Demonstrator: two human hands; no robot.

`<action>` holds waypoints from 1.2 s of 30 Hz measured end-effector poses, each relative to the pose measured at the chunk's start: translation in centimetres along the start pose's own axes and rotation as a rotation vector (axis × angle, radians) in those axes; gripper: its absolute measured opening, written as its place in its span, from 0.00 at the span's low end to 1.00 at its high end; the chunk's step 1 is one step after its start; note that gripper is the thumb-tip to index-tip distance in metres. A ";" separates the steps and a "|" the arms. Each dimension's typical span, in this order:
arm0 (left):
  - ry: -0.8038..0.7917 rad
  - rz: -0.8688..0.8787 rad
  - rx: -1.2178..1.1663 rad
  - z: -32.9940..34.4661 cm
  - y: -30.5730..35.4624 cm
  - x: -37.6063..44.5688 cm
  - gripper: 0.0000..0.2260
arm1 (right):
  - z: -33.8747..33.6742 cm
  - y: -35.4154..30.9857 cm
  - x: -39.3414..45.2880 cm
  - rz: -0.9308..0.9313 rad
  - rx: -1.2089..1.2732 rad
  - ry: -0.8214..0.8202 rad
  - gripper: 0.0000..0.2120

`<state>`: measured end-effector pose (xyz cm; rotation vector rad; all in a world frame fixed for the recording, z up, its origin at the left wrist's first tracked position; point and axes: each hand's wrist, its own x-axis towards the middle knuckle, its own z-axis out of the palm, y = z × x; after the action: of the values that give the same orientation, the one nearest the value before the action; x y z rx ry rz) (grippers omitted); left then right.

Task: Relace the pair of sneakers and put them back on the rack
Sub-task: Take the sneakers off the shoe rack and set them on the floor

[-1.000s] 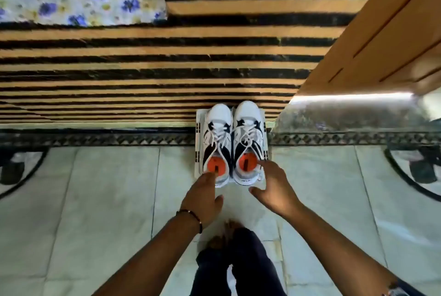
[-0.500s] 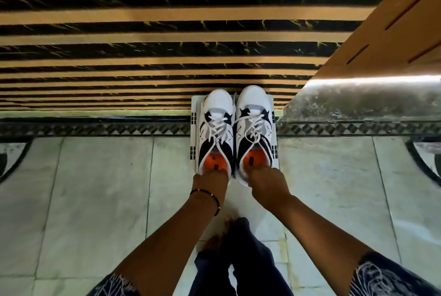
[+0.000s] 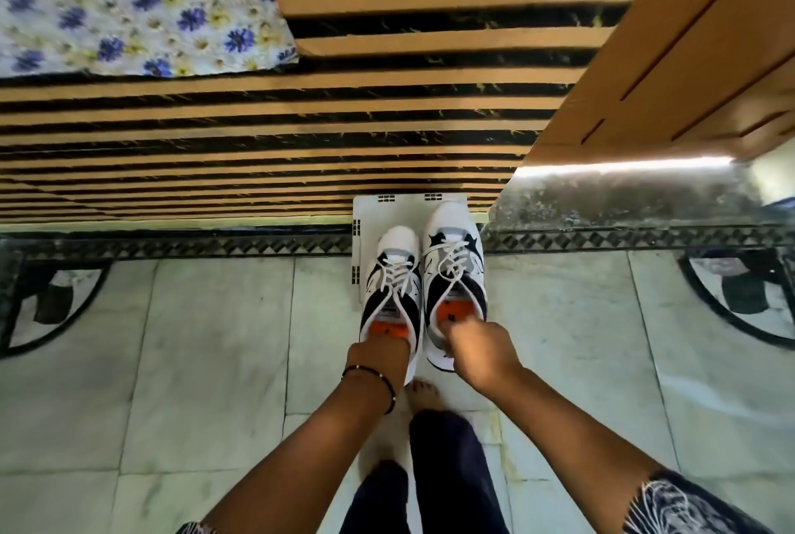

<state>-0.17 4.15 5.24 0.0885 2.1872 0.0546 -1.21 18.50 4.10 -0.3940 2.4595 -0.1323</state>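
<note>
Listing, left to right. Floral cloth (image 3: 142, 12): blue and yellow print, far left, lying on striped slats. Left hand (image 3: 378, 361): beaded bracelet at the wrist, fingers tucked into the orange-lined collar of the left sneaker (image 3: 393, 292), grip closed on its heel. Left sneaker: white, grey and black, laced, heel hanging past the near edge of the white rack (image 3: 365, 210). Right sneaker (image 3: 454, 266): same make, laced, toe set farther than its mate, touching it side to side. Right hand (image 3: 479, 350): fingers inside the right sneaker's collar, grip closed on the heel. Rack: small, white, against the striped panel. Bare foot (image 3: 423, 393): on the pale floor tiles (image 3: 206, 361), near the heels.
</note>
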 end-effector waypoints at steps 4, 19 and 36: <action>0.018 0.017 0.011 1.4 0.2 -5.1 0.15 | 1.1 -1.5 -4.5 0.010 0.012 0.005 0.13; -0.123 0.076 -0.035 19.4 -2.4 -13.6 0.14 | 14.4 -7.0 -17.8 0.064 0.114 -0.229 0.16; 0.098 0.068 0.062 39.8 -3.5 12.0 0.21 | 40.1 2.0 -0.9 -0.134 -0.219 -0.101 0.19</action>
<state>25.21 1.90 -27.79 0.1985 2.2837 0.0297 23.40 20.75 -27.56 -0.6449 2.3540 0.0999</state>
